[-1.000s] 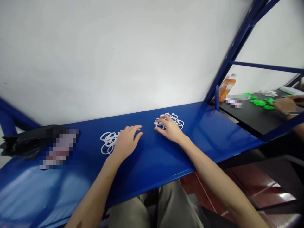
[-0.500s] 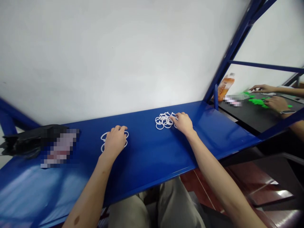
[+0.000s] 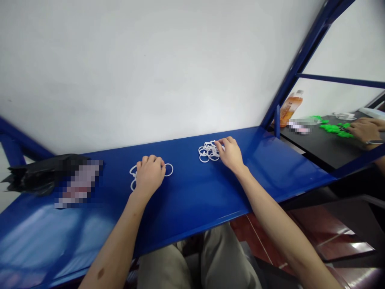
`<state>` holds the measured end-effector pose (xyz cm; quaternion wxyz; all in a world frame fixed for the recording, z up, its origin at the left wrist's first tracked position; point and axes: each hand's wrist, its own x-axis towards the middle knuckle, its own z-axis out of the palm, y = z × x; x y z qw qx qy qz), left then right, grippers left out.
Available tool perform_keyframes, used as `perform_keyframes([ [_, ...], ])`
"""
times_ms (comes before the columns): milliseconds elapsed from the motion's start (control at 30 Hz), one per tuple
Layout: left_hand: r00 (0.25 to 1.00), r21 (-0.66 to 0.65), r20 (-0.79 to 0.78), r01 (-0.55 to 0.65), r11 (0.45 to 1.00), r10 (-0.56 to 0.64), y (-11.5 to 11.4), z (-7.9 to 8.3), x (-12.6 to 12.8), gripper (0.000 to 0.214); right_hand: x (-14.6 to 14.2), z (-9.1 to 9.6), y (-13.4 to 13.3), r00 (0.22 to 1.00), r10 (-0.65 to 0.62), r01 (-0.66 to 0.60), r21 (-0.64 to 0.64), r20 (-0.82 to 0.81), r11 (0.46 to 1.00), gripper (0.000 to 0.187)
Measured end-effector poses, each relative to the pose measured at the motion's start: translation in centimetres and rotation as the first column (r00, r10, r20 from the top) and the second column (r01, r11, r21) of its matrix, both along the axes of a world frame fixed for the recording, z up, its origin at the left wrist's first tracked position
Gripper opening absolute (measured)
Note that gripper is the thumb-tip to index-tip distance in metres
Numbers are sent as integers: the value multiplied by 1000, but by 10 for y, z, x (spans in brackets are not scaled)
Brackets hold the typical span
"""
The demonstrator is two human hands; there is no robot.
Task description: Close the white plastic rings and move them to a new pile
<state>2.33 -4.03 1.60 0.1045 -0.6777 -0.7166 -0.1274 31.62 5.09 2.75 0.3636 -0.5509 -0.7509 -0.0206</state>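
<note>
White plastic rings with small knobs lie on a blue tabletop (image 3: 186, 196) in two groups. Over the left group, my left hand (image 3: 149, 173) is curled palm down and hides much of it. One white ring (image 3: 172, 171) juts out at its thumb side, seemingly pinched there. Parts of other rings (image 3: 132, 185) show left of the hand. My right hand (image 3: 230, 153) rests at the right edge of a tangled pile of white rings (image 3: 204, 159), its fingers closed around part of that pile. Which ring they grip is partly hidden.
A black plastic bag (image 3: 33, 176) and a blurred packet (image 3: 80, 182) lie at the left. Blue frame posts (image 3: 296, 64) rise at the right. Beyond them, another person's hands (image 3: 365, 130) work at green pieces (image 3: 335, 129) on a dark table, near an orange drink bottle (image 3: 291, 109).
A ring now sticks out to the right of my left hand, whose fingers have curled in more. My right hand stays at the pile. The view has shifted slightly; the other person's hands moved right.
</note>
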Motion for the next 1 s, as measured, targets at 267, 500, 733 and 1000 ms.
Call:
perform_keyframes([
  [267,908,148,277,283,948,-315,-3,9,28,15,-52,-13,-39,700,667,-711,-155,-257,686,34],
  [500,800,245,429,343,907,-419,-7,5,40,15,-60,-21,-43,611,648,-781,-216,-454,586,24],
  [733,592,150,755,263,953,-282,-5,3,48,34,-60,-21,-41,565,513,-769,-188,-646,611,18],
  [1000,454,128,862,233,964,-224,-3,1,45,29,-59,-20,-42,639,559,-722,-162,-528,672,14],
])
